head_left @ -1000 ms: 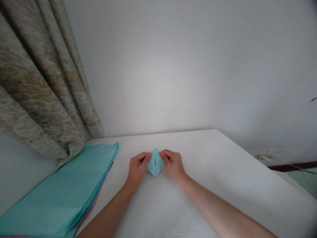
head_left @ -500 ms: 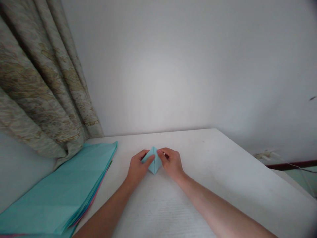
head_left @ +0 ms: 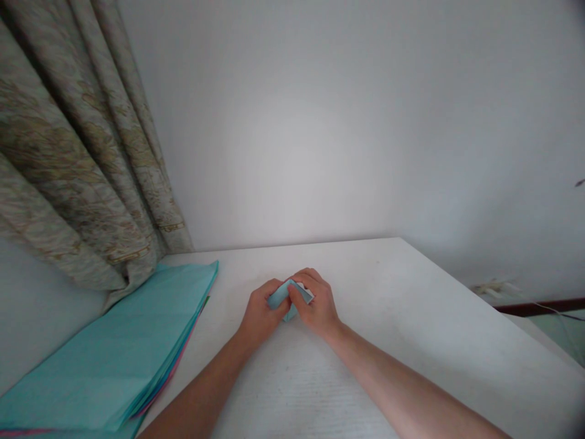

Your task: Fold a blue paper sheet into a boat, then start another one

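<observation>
A small folded piece of light blue paper (head_left: 278, 295) is held between both hands, above the middle of the white table. My left hand (head_left: 261, 310) grips its left side, thumb along the near face. My right hand (head_left: 316, 299) pinches the right side, its thumb pressing near the top fold. A flap with a pale edge sticks out to the right past the right thumb. The paper's lower tip shows just below the thumbs. Fingers hide much of the folds.
On the left of the white table (head_left: 365, 366) lies a stack of large coloured paper sheets (head_left: 119, 347), light blue on top. A patterned curtain (head_left: 91, 152) hangs behind it. The white wall (head_left: 297, 122) borders the table's back edge. Cables (head_left: 555, 308) run beyond the right edge.
The folded paper showed a diamond face with a centre slit; now its top is bent open and a flap points right. My right thumb has moved in over it, and the hands are closer together.
</observation>
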The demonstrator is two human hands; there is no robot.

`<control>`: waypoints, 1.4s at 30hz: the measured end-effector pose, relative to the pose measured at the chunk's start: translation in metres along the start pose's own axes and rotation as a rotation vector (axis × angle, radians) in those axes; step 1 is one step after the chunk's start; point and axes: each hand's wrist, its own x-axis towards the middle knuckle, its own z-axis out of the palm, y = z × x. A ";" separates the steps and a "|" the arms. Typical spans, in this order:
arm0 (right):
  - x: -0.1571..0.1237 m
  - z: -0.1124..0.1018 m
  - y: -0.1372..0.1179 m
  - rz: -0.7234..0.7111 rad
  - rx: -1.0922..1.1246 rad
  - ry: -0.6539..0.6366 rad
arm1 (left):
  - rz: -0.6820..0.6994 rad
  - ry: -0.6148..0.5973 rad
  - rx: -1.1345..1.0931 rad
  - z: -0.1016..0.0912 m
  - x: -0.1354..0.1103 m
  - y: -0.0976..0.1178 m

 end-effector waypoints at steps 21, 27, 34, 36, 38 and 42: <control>0.001 0.000 0.002 0.026 -0.003 0.076 | -0.069 0.106 -0.029 -0.002 0.000 0.000; 0.000 0.001 0.005 0.123 0.041 0.101 | -0.107 0.169 -0.221 -0.005 0.003 -0.003; 0.000 0.003 0.013 0.251 0.172 0.161 | -0.206 0.381 -0.620 -0.005 0.007 -0.015; -0.001 0.004 0.016 0.282 0.203 0.205 | -0.222 0.418 -0.758 -0.006 0.009 -0.013; -0.002 0.005 0.020 0.316 0.193 0.262 | -0.228 0.431 -0.889 -0.007 0.010 -0.010; -0.002 0.005 0.027 0.386 0.193 0.346 | -0.236 0.449 -1.130 -0.011 0.013 -0.007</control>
